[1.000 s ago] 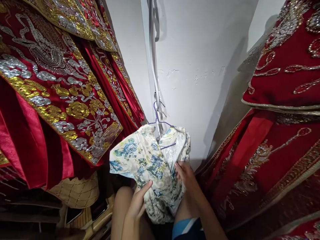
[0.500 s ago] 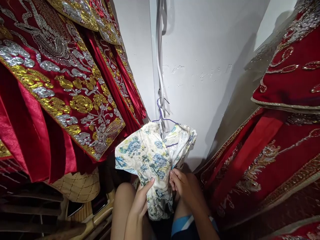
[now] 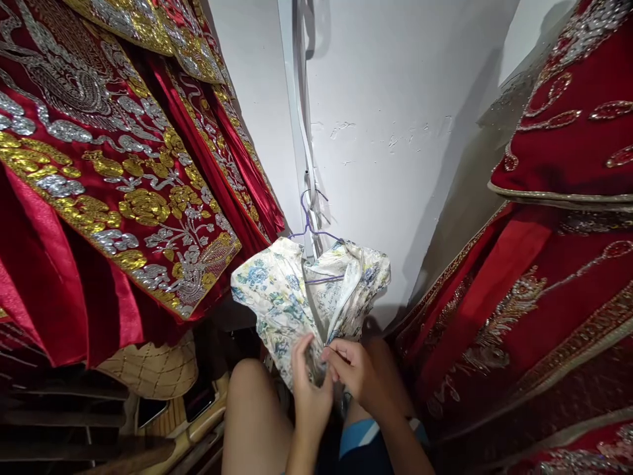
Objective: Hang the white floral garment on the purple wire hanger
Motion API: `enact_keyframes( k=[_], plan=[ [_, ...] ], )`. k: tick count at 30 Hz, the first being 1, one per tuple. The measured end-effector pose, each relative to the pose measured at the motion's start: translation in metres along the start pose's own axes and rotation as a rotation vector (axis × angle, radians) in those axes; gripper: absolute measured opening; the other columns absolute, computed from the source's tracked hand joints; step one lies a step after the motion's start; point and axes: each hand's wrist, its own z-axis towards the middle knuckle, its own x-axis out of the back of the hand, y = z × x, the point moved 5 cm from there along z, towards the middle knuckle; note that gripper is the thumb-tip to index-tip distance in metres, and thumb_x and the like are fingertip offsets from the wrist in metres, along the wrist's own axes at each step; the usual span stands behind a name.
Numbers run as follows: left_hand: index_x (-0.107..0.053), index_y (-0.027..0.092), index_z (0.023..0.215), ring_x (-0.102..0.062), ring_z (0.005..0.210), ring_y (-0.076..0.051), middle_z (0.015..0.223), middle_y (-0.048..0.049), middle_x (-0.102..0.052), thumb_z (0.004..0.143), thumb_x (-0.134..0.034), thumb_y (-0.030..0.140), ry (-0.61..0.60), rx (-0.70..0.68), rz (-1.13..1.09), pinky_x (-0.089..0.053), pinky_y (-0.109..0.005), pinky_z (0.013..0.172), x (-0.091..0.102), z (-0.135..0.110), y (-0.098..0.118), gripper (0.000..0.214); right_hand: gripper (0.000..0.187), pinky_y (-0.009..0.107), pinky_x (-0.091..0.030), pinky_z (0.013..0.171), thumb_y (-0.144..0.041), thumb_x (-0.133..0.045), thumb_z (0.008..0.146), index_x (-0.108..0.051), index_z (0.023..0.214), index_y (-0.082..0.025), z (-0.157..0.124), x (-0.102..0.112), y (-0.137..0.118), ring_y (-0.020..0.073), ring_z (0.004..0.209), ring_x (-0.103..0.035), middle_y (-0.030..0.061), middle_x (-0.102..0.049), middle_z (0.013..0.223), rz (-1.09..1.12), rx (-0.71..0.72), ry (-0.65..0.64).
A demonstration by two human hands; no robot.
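Note:
A short-sleeved floral top, cream with blue flowers, hangs on a purple wire hanger. Its front opening is spread at the neck, so the inside shows. My right hand pinches the edge of this opening low on the chest. Close beside it, my left hand is over the front of the top, its fingers curved and apart from the thumb. I see nothing held in the left hand. Below the hands, the lower part of the top is largely hidden.
The hanger hooks onto a white strap before a pale wall. Red embroidered garments with gold and silver sequins hang on the left; beaded red ones hang on the right. A bamboo seat with a quilted beige item is at lower left.
My left hand has let go of the top's side and moved right, toward the right hand. The neck opening is spread wider. The view has shifted slightly.

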Motion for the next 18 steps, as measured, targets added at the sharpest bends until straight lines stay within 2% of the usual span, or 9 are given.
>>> enact_keyframes(
  k=[1, 3, 5, 8, 12, 15, 18],
  plan=[
    [-0.059, 0.021, 0.112, -0.060, 0.106, -0.024, 0.110, -0.0089, -0.063, 0.081, -0.059, 0.019, -0.073, 0.017, -0.052, -0.048, -0.034, 0.093, -0.008, -0.002, 0.004, 0.030, 0.024, 0.023, -0.035, 0.050, -0.031, -0.057, 0.087, -0.062, 0.067, -0.019, 0.002, -0.002, -0.001, 0.0131, 0.048, -0.048, -0.0033, -0.051, 0.048, 0.004, 0.001, -0.014],
    [-0.060, 0.020, 0.090, -0.060, 0.081, -0.019, 0.086, -0.0035, -0.062, 0.084, -0.054, 0.018, -0.139, 0.061, -0.111, -0.048, -0.027, 0.074, -0.017, -0.002, 0.008, 0.009, 0.022, 0.022, -0.034, 0.046, -0.028, -0.057, 0.085, -0.063, 0.066, -0.018, 0.009, -0.004, -0.003, 0.0120, 0.044, -0.047, -0.0029, -0.055, 0.047, -0.003, -0.014, -0.063],
    [-0.055, 0.020, 0.075, -0.054, 0.068, -0.016, 0.071, -0.0005, -0.056, 0.089, -0.051, 0.023, -0.164, 0.074, -0.109, -0.043, -0.024, 0.063, -0.019, 0.003, 0.008, 0.015, 0.024, 0.021, -0.030, 0.041, -0.027, -0.056, 0.085, -0.064, 0.065, -0.018, 0.020, -0.003, -0.010, 0.0100, 0.038, -0.043, -0.0023, -0.058, 0.045, -0.013, -0.035, -0.116],
    [-0.053, 0.019, 0.072, -0.053, 0.068, -0.016, 0.070, -0.0006, -0.055, 0.093, -0.049, 0.028, -0.227, 0.056, -0.031, -0.040, -0.024, 0.062, -0.020, 0.012, 0.003, 0.023, 0.024, 0.020, -0.027, 0.037, -0.029, -0.057, 0.084, -0.067, 0.065, -0.017, 0.046, 0.005, -0.029, 0.0081, 0.033, -0.040, -0.0025, -0.059, 0.043, 0.006, -0.036, -0.121],
    [-0.053, 0.020, 0.071, -0.055, 0.069, -0.017, 0.070, -0.0015, -0.057, 0.090, -0.049, 0.024, -0.330, -0.017, 0.158, -0.040, -0.025, 0.065, -0.023, 0.019, -0.007, 0.020, 0.025, 0.019, -0.025, 0.036, -0.035, -0.065, 0.077, -0.069, 0.063, -0.015, 0.088, 0.019, -0.064, 0.0060, 0.032, -0.037, -0.0032, -0.056, 0.041, 0.112, -0.055, -0.020],
    [-0.055, 0.020, 0.073, -0.058, 0.070, -0.019, 0.073, -0.0035, -0.062, 0.089, -0.047, 0.018, -0.414, -0.095, 0.285, -0.040, -0.026, 0.065, -0.032, 0.020, -0.009, 0.018, 0.026, 0.018, -0.024, 0.036, -0.035, -0.068, 0.075, -0.068, 0.062, -0.012, 0.115, 0.026, -0.092, 0.0045, 0.034, -0.036, -0.0033, -0.054, 0.043, 0.195, 0.002, 0.035],
    [-0.055, 0.020, 0.071, -0.060, 0.069, -0.021, 0.072, -0.0051, -0.063, 0.087, -0.046, 0.014, -0.508, -0.143, 0.396, -0.038, -0.027, 0.062, -0.042, 0.019, -0.012, 0.019, 0.025, 0.018, -0.024, 0.037, -0.034, -0.065, 0.077, -0.067, 0.065, -0.012, 0.127, 0.027, -0.112, 0.0044, 0.037, -0.037, -0.0035, -0.054, 0.046, 0.230, 0.089, 0.075]
  ],
)
